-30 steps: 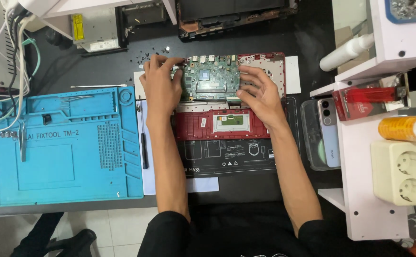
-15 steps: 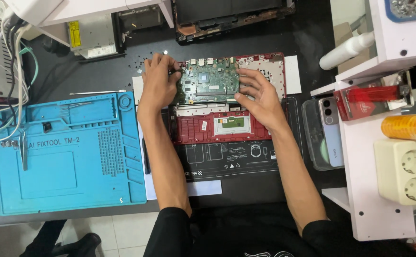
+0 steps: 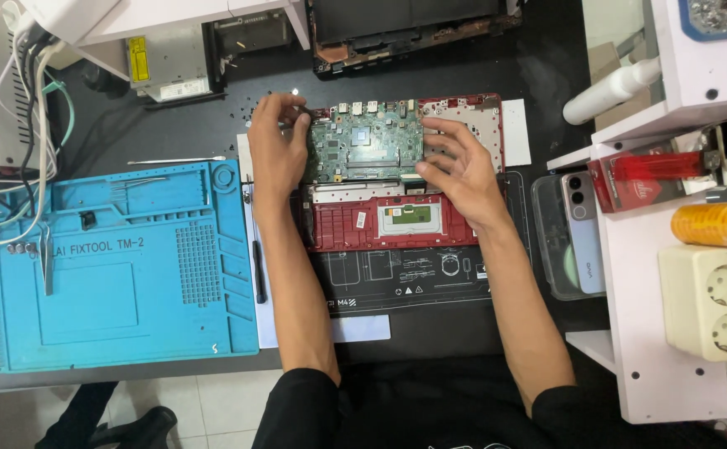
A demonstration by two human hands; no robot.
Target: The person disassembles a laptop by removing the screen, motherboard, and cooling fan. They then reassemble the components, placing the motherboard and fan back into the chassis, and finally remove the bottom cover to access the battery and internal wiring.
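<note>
While both hands (image 3: 363,158) flank it, the green circuit board (image 3: 365,143) lies between them.

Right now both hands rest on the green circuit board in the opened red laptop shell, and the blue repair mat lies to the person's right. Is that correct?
Not quite. The head view shows the blue repair mat to the person's left, not right. The rest holds: the left hand and right hand rest on the green circuit board in the opened red laptop shell.

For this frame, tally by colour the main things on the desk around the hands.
Green: 1, circuit board under both hands
Red: 1, laptop shell
Blue: 1, repair mat
White: 2, spray bottle, socket block
Total: 5
</note>
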